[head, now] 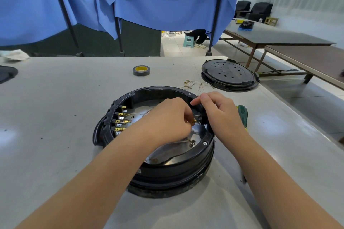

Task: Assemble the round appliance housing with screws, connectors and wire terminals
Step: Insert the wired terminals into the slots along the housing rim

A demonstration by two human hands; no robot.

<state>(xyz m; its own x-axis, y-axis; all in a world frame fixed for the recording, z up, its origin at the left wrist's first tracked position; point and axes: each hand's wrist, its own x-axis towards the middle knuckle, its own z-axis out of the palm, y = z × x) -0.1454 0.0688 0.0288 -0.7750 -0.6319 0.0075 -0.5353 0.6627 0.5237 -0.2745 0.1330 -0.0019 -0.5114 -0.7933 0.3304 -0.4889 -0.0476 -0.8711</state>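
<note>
The round black housing (167, 171) lies open on the table in front of me. A row of brass and silver terminals (120, 119) lines its inner left wall, some with thin wires attached. My left hand (167, 119) reaches inside and pinches a brass wire terminal (194, 121) against a small metal connector (197, 117) on the inner right wall. My right hand (219, 111) rests on the housing's right rim, fingers curled over the edge beside that connector. Small screws (191, 143) lie on the metal floor inside.
A black perforated round cover (229, 74) sits at the back right, with loose wires with brass terminals (188, 84) beside it. A green-handled screwdriver (243, 114) lies right of my right hand. A tape roll (141, 70) stands further back. Blue cloth hangs behind the table.
</note>
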